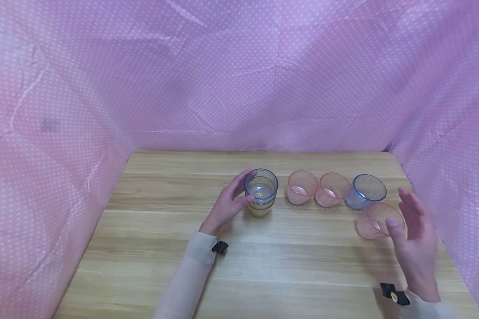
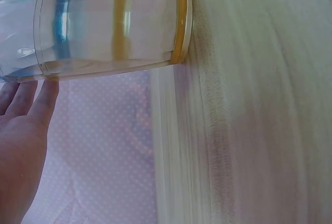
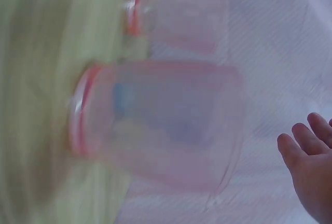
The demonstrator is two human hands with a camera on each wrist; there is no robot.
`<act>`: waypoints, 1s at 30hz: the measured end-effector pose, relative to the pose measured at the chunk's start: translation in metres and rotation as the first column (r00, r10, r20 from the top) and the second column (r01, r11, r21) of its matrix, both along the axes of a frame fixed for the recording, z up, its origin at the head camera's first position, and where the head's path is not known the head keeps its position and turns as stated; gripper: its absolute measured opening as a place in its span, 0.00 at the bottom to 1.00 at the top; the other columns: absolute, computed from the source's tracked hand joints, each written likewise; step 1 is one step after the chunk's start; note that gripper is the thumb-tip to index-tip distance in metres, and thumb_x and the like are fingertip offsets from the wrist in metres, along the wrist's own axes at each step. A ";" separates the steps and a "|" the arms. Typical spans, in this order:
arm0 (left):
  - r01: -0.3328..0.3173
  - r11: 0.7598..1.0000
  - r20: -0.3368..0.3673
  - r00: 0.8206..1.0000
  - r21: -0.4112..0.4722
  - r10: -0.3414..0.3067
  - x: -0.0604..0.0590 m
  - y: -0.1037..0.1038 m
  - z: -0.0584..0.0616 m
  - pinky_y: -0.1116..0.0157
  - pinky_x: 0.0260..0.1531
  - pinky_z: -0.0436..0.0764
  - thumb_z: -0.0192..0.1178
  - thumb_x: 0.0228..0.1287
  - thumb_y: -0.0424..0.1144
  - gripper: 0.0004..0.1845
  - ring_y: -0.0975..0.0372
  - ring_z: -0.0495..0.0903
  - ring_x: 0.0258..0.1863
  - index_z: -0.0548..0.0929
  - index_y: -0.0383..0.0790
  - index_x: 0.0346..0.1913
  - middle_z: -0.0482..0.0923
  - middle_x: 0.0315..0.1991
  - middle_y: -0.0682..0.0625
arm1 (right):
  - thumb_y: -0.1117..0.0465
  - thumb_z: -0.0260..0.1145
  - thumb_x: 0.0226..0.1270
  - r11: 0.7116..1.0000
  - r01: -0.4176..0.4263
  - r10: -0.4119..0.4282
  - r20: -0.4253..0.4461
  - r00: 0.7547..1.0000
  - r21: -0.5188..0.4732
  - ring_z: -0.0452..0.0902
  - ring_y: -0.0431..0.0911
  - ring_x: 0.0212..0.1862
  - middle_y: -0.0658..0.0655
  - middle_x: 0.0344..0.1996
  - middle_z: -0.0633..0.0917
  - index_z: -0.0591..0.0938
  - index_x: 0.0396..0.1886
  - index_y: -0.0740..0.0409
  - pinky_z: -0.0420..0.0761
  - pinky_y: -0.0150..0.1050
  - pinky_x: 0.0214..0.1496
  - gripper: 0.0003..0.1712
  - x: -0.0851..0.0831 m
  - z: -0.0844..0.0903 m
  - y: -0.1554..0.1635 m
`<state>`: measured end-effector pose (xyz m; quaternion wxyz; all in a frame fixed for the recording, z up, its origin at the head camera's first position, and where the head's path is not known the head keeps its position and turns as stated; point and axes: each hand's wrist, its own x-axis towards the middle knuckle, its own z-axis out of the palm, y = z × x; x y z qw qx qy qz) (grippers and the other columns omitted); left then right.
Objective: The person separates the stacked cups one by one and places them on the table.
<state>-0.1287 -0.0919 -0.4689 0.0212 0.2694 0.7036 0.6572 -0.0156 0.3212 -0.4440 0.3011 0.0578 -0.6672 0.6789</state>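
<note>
Two hands at a row of clear plastic cups on the wooden counter (image 1: pixel 163 266).

The left hand (image 1: pixel 228 204) curved its grip around a stack of nested cups (image 1: pixel 261 192), a blue-tinted cup on top and a yellowish one beneath, standing upright left of the row; thumb and fingers touched its side. The right hand (image 1: pixel 414 239) hovered with its grip apart, fingers relaxed, just beside a pink cup (image 1: pixel 379 220) near the counter's right edge. Behind that stood a blue cup (image 1: pixel 366 190) and two more pink cups (image 1: pixel 317 188), all translucent, open-mouthed and thin-walled. Dotted pink cloth (image 1: pixel 239 75) surrounded the counter.
</note>
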 end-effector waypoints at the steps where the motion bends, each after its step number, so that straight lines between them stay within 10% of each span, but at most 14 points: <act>1: 0.000 1.000 0.000 1.000 0.003 0.000 0.000 0.000 0.000 0.59 0.75 0.67 0.63 0.66 0.66 0.48 0.53 0.68 0.75 0.63 0.39 0.79 0.69 0.75 0.45 | 0.80 0.66 0.64 1.000 -0.027 0.027 -0.038 0.999 -0.010 0.68 0.51 0.73 0.67 0.70 0.74 0.69 0.72 0.74 0.65 0.33 0.77 0.35 -0.002 0.001 -0.004; 13: -0.001 1.000 -0.009 1.000 0.015 0.001 0.001 0.000 -0.003 0.60 0.76 0.66 0.62 0.68 0.65 0.48 0.54 0.67 0.75 0.62 0.38 0.79 0.69 0.76 0.46 | 0.82 0.66 0.64 0.960 -0.281 0.278 -0.197 0.940 0.015 0.66 0.54 0.75 0.70 0.72 0.72 0.64 0.71 0.81 0.63 0.37 0.79 0.37 -0.023 0.010 -0.053; 30: 0.010 0.999 0.010 1.000 0.037 -0.010 0.000 0.001 -0.007 0.57 0.77 0.63 0.63 0.68 0.62 0.49 0.48 0.65 0.76 0.59 0.34 0.80 0.66 0.77 0.41 | 0.78 0.70 0.59 0.898 -0.332 0.359 -0.042 0.933 0.288 0.66 0.52 0.75 0.70 0.72 0.71 0.67 0.74 0.72 0.64 0.39 0.79 0.42 -0.049 0.011 -0.119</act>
